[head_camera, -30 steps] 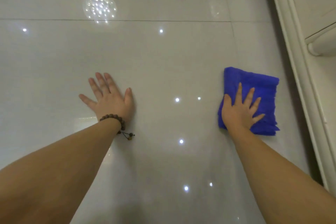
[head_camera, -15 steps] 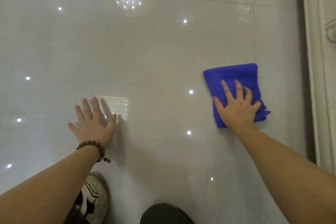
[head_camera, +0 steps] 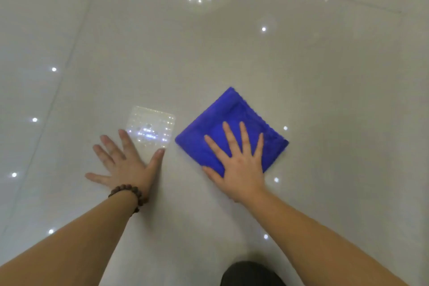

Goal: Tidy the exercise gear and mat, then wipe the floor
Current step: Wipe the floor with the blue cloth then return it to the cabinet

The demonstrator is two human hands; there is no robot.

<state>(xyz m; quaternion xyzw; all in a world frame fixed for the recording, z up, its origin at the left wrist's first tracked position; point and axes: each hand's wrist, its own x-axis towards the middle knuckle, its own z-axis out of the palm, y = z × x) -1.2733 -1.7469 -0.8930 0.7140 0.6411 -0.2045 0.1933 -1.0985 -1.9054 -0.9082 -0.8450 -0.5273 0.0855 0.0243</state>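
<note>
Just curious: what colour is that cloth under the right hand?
Bright blue cloth, plain, seen in the head view beneath the right hand.

The floor (head_camera: 325, 100) is glossy pale tile with thin grout lines crossing at the far left and far right, and it mirrors small ceiling lights as bright dots. A folded blue cloth (head_camera: 234, 121) lies flat on it, turned corner-on like a diamond. The right hand (head_camera: 239, 160) presses flat on the cloth's near half. The left hand (head_camera: 126, 165) rests palm-down on bare tile just beside the cloth, fingers spread.
</note>
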